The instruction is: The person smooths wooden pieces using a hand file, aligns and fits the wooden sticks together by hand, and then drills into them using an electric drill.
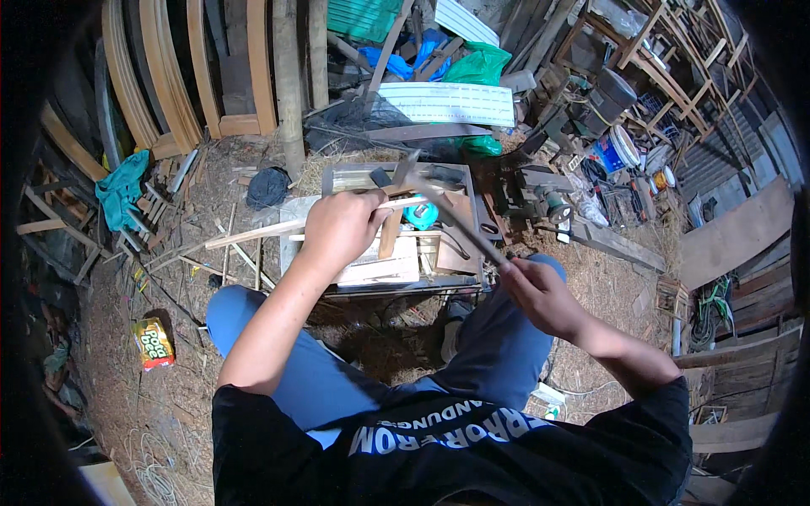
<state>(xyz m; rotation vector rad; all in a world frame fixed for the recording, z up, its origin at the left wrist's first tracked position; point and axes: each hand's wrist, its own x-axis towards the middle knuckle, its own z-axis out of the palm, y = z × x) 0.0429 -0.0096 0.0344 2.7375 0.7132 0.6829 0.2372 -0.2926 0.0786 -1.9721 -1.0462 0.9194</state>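
Note:
My left hand (pixel 344 223) is closed around a thin, pale wooden strip (pixel 257 234), which runs out to the left and past the fingers to the right. In my closed right hand (pixel 540 291) is a long, narrow grey metal tool (pixel 468 226), slanting up and left toward the strip's right end. Blur hides its exact kind, and I cannot tell whether it touches the strip. Below the hands stands a low worktable (pixel 371 291) with wood pieces on it. A teal tape measure (pixel 420 214) lies there, beside an upright-looking wooden piece (pixel 390 236).
Leaning timber frames (pixel 169 76) stand at the far left, near a green cloth (pixel 121 190). A yellow snack packet (pixel 153 344) lies on the sawdust-covered floor. To the right are a white-and-blue bucket (pixel 618 148), a long beam (pixel 616 243) and piled scrap wood.

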